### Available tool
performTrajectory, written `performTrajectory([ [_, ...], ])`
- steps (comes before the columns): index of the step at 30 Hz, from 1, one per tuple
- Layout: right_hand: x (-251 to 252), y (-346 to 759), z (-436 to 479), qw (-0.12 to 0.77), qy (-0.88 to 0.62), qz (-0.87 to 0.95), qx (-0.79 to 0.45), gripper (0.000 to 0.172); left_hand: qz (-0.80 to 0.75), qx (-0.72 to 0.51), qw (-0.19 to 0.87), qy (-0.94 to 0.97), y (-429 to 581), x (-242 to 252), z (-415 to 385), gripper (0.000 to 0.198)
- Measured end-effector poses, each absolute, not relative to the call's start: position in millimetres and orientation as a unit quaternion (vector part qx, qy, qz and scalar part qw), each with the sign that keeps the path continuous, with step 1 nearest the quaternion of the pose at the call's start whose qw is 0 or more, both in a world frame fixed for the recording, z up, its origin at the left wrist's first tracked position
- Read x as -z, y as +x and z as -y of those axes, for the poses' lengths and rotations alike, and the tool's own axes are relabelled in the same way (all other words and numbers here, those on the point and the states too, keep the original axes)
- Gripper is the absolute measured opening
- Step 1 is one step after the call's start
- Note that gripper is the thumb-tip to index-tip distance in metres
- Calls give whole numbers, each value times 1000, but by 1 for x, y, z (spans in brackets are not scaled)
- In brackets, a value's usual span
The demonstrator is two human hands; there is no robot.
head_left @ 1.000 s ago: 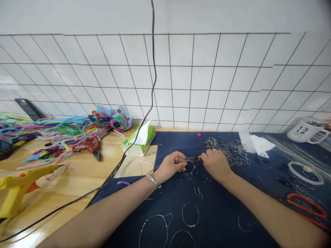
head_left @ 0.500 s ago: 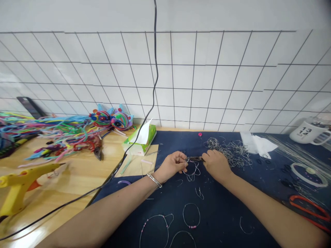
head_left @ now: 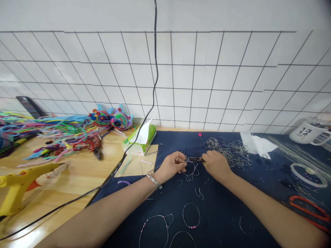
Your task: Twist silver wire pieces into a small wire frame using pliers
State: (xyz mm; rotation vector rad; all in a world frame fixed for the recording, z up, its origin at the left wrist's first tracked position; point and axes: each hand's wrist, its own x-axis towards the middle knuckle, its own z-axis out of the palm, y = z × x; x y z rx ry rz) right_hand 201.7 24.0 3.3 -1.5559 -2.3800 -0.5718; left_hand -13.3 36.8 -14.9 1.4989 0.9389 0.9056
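My left hand (head_left: 174, 164) pinches a ring of thin silver wire with small loops bent around it, a wire ring (head_left: 192, 174) that hangs over the dark blue cloth. My right hand (head_left: 216, 165) is wrapped around a pair of dark pliers (head_left: 196, 159), whose jaws point left and meet the wire beside my left fingertips. The exact grip of the jaws is too small to make out. Nearer to me lie a wire hoop with pink beads (head_left: 191, 216), a larger beaded wire hoop (head_left: 154, 217) and a bent wire scrap (head_left: 199, 193).
Behind my right hand sits a tangle of wire (head_left: 230, 151). To the right are a white mug (head_left: 306, 131), straight wires (head_left: 297, 151) and red-handled scissors (head_left: 309, 208). On the left are a tissue pack (head_left: 139, 141), a yellow glue gun (head_left: 20, 182), pipe cleaners (head_left: 64, 127) and a black cable (head_left: 77, 197).
Both hands stay almost in place. The wire ring and my left fingertips have shifted very slightly left; the pliers remain at the wire.
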Motion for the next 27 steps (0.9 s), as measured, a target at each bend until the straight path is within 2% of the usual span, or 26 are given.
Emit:
performTrajectory([
  [27, -6, 203, -23, 125, -530, 813, 207, 15, -383, -388, 563, 621, -14, 13, -37, 22],
])
